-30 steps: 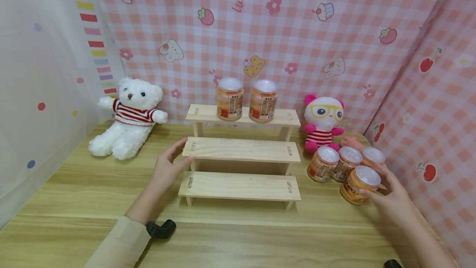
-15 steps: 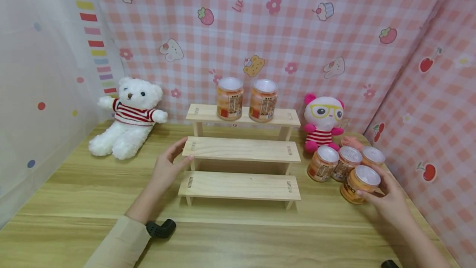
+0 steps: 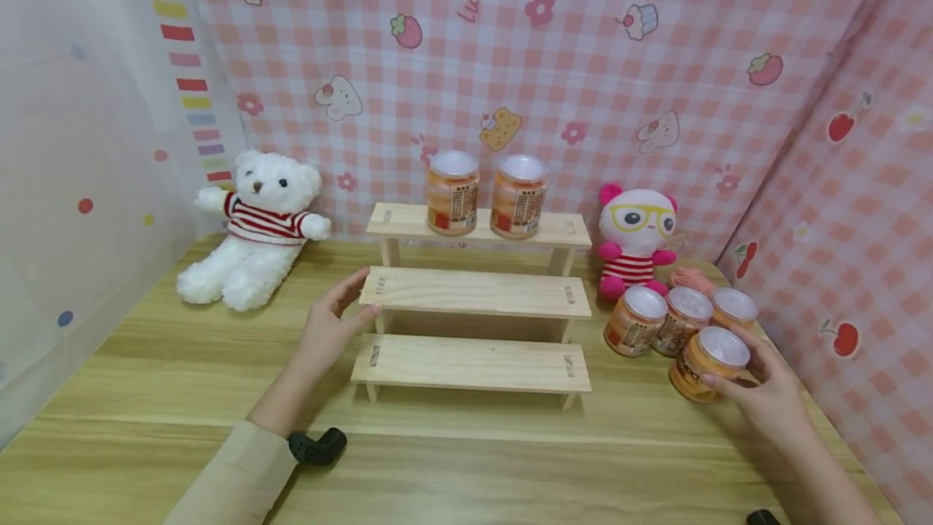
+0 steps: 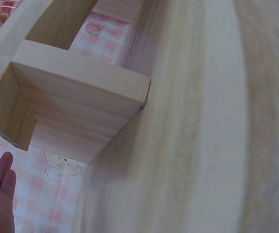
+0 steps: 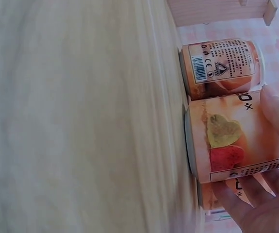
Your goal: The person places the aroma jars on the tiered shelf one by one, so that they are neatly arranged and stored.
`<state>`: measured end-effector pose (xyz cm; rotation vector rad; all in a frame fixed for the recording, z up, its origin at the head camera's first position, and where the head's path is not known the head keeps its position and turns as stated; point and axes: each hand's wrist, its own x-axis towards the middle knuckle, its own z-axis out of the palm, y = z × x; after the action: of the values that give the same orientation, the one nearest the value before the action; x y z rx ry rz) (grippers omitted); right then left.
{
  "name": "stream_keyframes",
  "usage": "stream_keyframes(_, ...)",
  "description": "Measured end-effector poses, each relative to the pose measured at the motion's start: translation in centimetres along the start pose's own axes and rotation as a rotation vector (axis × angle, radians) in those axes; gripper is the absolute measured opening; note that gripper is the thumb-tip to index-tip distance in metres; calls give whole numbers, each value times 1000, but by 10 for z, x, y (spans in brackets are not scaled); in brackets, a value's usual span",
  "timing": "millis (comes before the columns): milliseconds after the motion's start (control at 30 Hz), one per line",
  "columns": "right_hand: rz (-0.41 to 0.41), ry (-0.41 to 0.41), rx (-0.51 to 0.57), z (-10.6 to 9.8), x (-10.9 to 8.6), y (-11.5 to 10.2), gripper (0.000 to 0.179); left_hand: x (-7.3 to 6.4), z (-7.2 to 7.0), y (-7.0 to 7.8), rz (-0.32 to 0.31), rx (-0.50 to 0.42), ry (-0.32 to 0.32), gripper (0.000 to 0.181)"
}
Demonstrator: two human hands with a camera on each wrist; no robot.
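My left hand [image 3: 337,326] holds the left end of the middle step of a three-step wooden display stand [image 3: 477,292], thumb at the front edge. In the left wrist view its straight fingers [image 4: 1,177] reach toward the stand's end. On the right, my right hand [image 3: 765,387] grips an orange jar [image 3: 700,371] with a clear lid, thumb on one side and fingers on the other. The right wrist view shows this jar [image 5: 241,138] upright close to the tabletop, with heart shapes on its label. Several similar jars [image 3: 634,330] stand right behind it.
Two more jars [image 3: 452,201] stand side by side on the top step. A white teddy bear [image 3: 266,225] sits at the back left, and a pink-eared panda toy [image 3: 632,237] behind the jars. Checked pink cloth [image 3: 568,63] hangs at the back and right.
My right thumb has slid slightly left over the jar, and the grip is closer. The left hand stays on the stand. The head view has shifted a little.
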<state>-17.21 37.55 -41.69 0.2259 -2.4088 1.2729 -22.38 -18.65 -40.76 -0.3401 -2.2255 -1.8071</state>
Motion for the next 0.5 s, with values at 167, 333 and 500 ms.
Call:
stream_keyframes(167, 22, 19, -3, -1, -2, -5, 78, 0, 0, -1, -7, 8, 4, 59)
stream_keyframes(333, 51, 50, -18, -3, -3, -16, 79, -1, -1, 3, -8, 11, -2, 59)
stream_keyframes(500, 63, 83, -2, -3, -5, -28, 78, -2, 0, 10, -24, -4, -12, 58)
